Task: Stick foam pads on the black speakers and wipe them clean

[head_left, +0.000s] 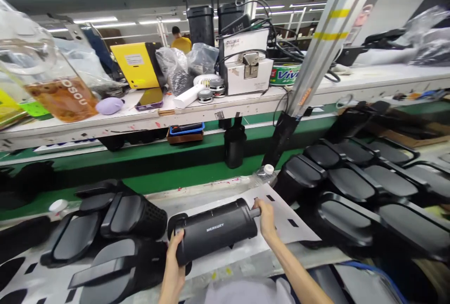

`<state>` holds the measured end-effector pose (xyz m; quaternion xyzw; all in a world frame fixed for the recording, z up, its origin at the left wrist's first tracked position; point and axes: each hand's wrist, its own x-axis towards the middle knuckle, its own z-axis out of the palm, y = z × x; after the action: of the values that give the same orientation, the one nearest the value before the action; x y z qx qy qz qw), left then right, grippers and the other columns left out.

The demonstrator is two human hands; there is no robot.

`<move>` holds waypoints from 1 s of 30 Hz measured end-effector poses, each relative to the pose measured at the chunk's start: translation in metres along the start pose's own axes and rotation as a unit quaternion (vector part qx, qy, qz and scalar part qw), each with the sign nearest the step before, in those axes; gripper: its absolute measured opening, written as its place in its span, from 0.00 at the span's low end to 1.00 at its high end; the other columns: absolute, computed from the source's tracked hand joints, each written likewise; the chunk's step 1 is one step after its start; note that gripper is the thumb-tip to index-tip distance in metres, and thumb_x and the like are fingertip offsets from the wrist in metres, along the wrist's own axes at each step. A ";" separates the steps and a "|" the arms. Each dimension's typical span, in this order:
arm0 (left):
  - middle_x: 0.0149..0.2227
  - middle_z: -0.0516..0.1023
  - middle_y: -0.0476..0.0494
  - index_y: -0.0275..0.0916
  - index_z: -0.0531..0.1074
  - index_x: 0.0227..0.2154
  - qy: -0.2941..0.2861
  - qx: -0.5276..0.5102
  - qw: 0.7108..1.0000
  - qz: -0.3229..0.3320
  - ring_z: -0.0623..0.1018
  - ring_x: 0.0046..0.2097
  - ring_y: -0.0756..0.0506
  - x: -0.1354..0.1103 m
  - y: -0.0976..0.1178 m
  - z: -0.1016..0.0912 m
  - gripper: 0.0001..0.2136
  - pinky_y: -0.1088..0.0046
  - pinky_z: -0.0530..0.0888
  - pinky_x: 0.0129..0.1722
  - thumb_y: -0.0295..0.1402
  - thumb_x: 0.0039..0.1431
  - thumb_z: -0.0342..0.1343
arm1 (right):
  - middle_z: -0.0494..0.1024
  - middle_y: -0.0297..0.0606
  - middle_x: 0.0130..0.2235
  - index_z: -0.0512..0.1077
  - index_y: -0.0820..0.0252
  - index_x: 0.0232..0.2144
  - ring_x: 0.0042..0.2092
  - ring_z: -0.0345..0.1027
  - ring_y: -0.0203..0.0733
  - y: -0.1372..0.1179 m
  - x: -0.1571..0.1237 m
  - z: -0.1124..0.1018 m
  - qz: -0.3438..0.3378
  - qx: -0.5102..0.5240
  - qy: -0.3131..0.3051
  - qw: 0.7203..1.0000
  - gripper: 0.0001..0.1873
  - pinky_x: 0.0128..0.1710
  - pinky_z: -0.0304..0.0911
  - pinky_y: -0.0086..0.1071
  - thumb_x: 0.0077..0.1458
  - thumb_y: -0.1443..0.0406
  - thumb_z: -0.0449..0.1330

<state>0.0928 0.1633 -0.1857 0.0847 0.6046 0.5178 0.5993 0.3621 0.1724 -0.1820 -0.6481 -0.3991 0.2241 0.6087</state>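
Note:
A black casing (220,233) lettered MERKURY lies on its side, slightly tilted, over a white sheet (281,222) with dark rectangular patches. My left hand (175,254) grips its left end, thumb on the near upper edge and the other fingers hidden behind it. At the opposite end, my right hand (266,217) is closed around the grey-black handle bar (254,212). Close to my left hand stand several similar black casings (128,215) with smooth oval tops; one shows a perforated side.
More black casings (355,182) crowd the right side. A clear bottle (262,176) with a white cap stands behind the sheet. Beyond a green belt (207,172), a shelf (140,123) holds a jug, a yellow box and a white box. A slanted metal post (319,36) rises at right.

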 end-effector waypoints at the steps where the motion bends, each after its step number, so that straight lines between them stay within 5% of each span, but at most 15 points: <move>1: 0.34 0.81 0.50 0.44 0.74 0.27 0.002 0.012 1.000 -0.008 0.75 0.55 0.36 0.008 -0.010 -0.004 0.06 0.59 0.72 0.54 0.36 0.44 0.62 | 0.60 0.34 0.16 0.55 0.53 0.12 0.22 0.56 0.41 0.007 -0.005 -0.001 0.002 -0.029 -0.014 0.999 0.24 0.25 0.58 0.36 0.54 0.50 0.49; 5: 0.36 0.80 0.51 0.46 0.74 0.31 0.012 0.039 0.999 -0.032 0.75 0.56 0.37 0.029 -0.039 -0.016 0.10 0.59 0.73 0.52 0.38 0.44 0.65 | 0.74 0.45 0.36 0.72 0.56 0.26 0.43 0.67 0.52 0.008 -0.009 -0.026 -0.035 -0.118 -0.007 0.992 0.19 0.49 0.62 0.47 0.53 0.49 0.53; 8: 0.35 0.80 0.50 0.46 0.74 0.34 0.024 0.032 0.998 -0.045 0.75 0.55 0.38 0.039 -0.050 -0.021 0.10 0.61 0.73 0.52 0.40 0.48 0.63 | 0.66 0.53 0.57 0.72 0.61 0.46 0.62 0.53 0.58 -0.001 0.003 -0.054 -0.003 -0.209 0.038 0.977 0.28 0.62 0.45 0.54 0.58 0.48 0.45; 11: 0.37 0.80 0.50 0.45 0.74 0.36 0.016 0.027 0.998 -0.056 0.74 0.57 0.40 0.044 -0.052 -0.025 0.09 0.64 0.73 0.53 0.39 0.52 0.62 | 0.77 0.52 0.46 0.76 0.61 0.39 0.53 0.67 0.57 0.004 0.015 -0.073 0.112 -0.284 -0.044 0.951 0.36 0.55 0.58 0.49 0.62 0.47 0.34; 14: 0.40 0.80 0.48 0.45 0.74 0.37 0.003 0.028 0.997 -0.073 0.73 0.58 0.39 0.047 -0.050 -0.026 0.10 0.63 0.74 0.53 0.40 0.53 0.62 | 0.79 0.44 0.29 0.77 0.58 0.26 0.32 0.74 0.49 0.023 0.016 -0.076 0.178 -0.306 -0.142 0.925 0.34 0.40 0.67 0.40 0.62 0.47 0.39; 19: 0.49 0.78 0.50 0.47 0.73 0.41 -0.004 0.013 0.998 -0.069 0.72 0.59 0.41 0.042 -0.049 -0.024 0.10 0.65 0.73 0.54 0.38 0.56 0.61 | 0.71 0.59 0.55 0.68 0.68 0.55 0.47 0.73 0.54 0.058 0.015 -0.062 0.200 -0.424 -0.130 0.874 0.24 0.47 0.64 0.44 0.60 0.67 0.45; 22: 0.52 0.77 0.49 0.47 0.73 0.45 -0.013 -0.002 0.998 -0.056 0.74 0.58 0.42 0.036 -0.048 -0.023 0.12 0.66 0.73 0.54 0.37 0.57 0.60 | 0.67 0.70 0.55 0.64 0.77 0.57 0.46 0.73 0.62 0.069 0.013 -0.054 0.221 -0.478 -0.140 0.839 0.27 0.41 0.65 0.47 0.56 0.71 0.48; 26: 0.56 0.75 0.48 0.47 0.72 0.49 -0.025 -0.023 0.999 -0.042 0.73 0.59 0.44 0.032 -0.047 -0.025 0.16 0.67 0.71 0.57 0.35 0.57 0.61 | 0.75 0.62 0.45 0.73 0.72 0.46 0.40 0.74 0.60 0.057 0.012 -0.058 0.182 -0.510 -0.172 0.823 0.20 0.37 0.65 0.45 0.54 0.72 0.49; 30: 0.57 0.74 0.46 0.47 0.71 0.52 -0.030 -0.038 0.998 -0.035 0.72 0.59 0.43 0.036 -0.050 -0.027 0.19 0.65 0.69 0.59 0.35 0.57 0.61 | 0.72 0.53 0.52 0.71 0.63 0.50 0.46 0.71 0.55 0.003 0.018 -0.072 0.052 -0.491 -0.140 0.858 0.21 0.43 0.64 0.44 0.62 0.65 0.44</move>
<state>0.0873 0.1522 -0.2518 0.0562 0.5687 0.5164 0.6378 0.4288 0.1430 -0.1706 -0.8443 -0.5044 0.1185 0.1365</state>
